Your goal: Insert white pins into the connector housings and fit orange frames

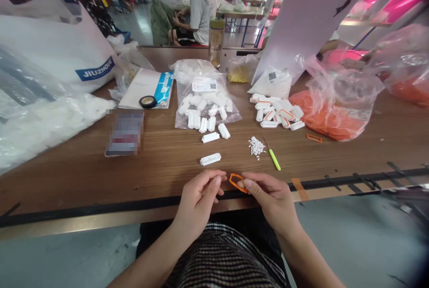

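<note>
My right hand (270, 192) pinches a thin orange rectangular frame (234, 181) between thumb and fingers, just above the table's front edge. Left of the frame, apart from it, is my left hand (203, 189), its thumb pressed toward the curled fingers; whatever may be between them is hidden. A white plastic housing (211, 159) lies alone on the table beyond my left hand. Farther back sit a few similar white housings (210, 137). Beyond my right hand are a small heap of tiny white pieces (256, 146) and a thin tool with a yellow-green handle (275, 160).
White housings fill a clear bag (208, 100). Housings with orange strips (276, 113) are piled beside a bag of orange frames (335, 118). One loose orange frame (314, 138) lies nearby. Left are a phone-like object (124, 134), black tape (148, 102) and large bags. A bottle (216, 43) stands behind.
</note>
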The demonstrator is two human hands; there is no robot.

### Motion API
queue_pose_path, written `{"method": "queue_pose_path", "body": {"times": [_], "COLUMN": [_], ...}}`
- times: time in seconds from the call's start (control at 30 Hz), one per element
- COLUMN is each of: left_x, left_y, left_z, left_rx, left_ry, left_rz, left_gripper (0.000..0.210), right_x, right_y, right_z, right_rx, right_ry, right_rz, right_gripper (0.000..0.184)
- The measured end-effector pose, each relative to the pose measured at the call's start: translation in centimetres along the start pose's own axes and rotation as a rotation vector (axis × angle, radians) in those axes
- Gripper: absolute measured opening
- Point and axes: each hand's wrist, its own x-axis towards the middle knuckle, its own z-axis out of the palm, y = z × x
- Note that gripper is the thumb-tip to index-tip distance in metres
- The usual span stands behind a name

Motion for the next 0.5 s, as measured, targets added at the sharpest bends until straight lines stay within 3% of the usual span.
{"method": "queue_pose_path", "body": {"times": [0.27, 0.4, 0.5], "left_x": [-0.09, 0.26, 0.30], "left_y": [0.55, 0.41, 0.04], "left_z": [0.71, 0.69, 0.48], "left_rx": [-0.092, -0.050, -0.091], "left_ry": [-0.039, -0.007, 0.007], "left_rz": [-0.046, -0.060, -0.082], "left_gripper": [0.031, 0.023, 0.016], "right_x": [-0.52, -0.72, -0.80], "right_y": [-0.67, -0.77, -0.57], "right_z": [0.61, 0.74, 0.56], "right_rx": [-0.367, -0.391, -0.320], "right_ry": [-0.052, -0.068, -0.018], "right_rz": [-0.226, -0.286, -0.222], "right_gripper": [0.026, 0.031, 0.028]}}
